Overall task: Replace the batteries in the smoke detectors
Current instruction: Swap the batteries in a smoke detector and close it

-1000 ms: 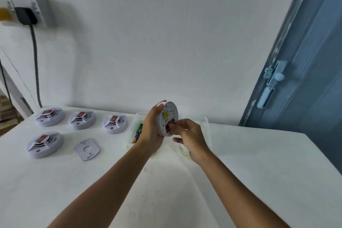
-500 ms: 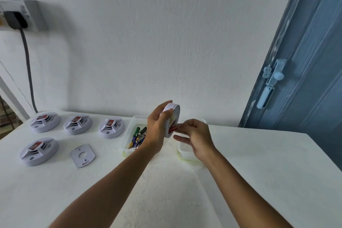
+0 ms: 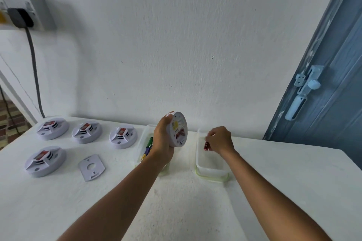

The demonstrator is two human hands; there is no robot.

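Gripping a round white plastic smoke detector (image 3: 178,130) on edge above the table (image 3: 188,201), the left hand (image 3: 163,143) is curling round it — the right hand (image 3: 219,140) is pinching a small red battery (image 3: 206,146) over a clear rectangular tub (image 3: 210,162).

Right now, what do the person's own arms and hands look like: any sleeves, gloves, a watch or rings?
Both forearms come into the head view bare, with no sleeve visible up to the bottom edge of the picture. The left hand and the right hand wear no gloves. No watch, band or bracelet shows at either wrist, and no ring shows on the fingers in view. No markings show.
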